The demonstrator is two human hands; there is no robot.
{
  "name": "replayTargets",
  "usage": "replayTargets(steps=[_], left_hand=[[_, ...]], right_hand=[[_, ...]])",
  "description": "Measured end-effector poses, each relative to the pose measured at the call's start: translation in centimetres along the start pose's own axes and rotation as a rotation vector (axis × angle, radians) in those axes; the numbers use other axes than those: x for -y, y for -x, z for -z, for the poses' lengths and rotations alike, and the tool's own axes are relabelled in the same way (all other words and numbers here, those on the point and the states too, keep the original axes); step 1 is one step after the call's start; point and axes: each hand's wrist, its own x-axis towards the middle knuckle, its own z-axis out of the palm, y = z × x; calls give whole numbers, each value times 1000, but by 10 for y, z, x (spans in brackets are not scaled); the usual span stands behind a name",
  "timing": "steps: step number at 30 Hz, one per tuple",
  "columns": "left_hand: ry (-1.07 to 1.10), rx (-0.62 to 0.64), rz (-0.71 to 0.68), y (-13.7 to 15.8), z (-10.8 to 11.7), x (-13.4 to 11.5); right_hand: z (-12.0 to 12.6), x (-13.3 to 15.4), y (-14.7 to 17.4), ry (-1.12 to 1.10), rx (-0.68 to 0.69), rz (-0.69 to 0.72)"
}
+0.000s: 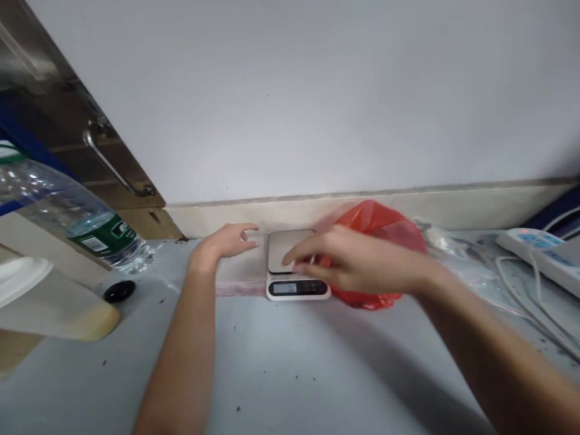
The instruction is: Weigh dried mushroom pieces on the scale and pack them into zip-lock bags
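A small white digital scale stands on the grey table against the wall, its display lit but too blurred to read. Over the right part of its metal plate is my right hand, slightly smeared by motion. Its fingers are curled down and the thumb is close to the index finger; whatever they may hold is too small to make out. My left hand hovers left of the scale, thumb and fingers apart, holding nothing. Beneath it lie clear plastic bags with a reddish edge. A red plastic bag sits behind my right hand.
At left are a tilted water bottle, a lidded translucent cup, a black oval object and a metal door handle. Clear plastic wrapping, a white keypad device and cables lie at right.
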Motion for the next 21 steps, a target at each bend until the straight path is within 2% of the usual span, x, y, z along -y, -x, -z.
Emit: replayTargets(steps=[2, 4, 6, 8, 10, 14, 18, 21], left_hand=[[-1, -46, -36, 9, 11, -16], [64, -137, -135, 18, 18, -38], [153, -203, -275, 25, 18, -63], [229, -236, -425, 28, 13, -90], [272, -226, -592, 28, 5, -114], [200, -192, -798, 22, -15, -151], [97, -151, -824, 16, -32, -169], [75, -119, -818, 13, -40, -172]], right_hand=[[32, -7, 26, -4, -122, -108], [57, -18, 52, 8, -364, -270], [74, -33, 76, 62, -623, -497], [83, -50, 97, 144, -741, -755], [86, -69, 116, 154, -679, -958], [84, -94, 140, 37, -447, -1170], [77, -101, 142, -47, -380, -1382], [73, -106, 142, -130, -367, -1436]])
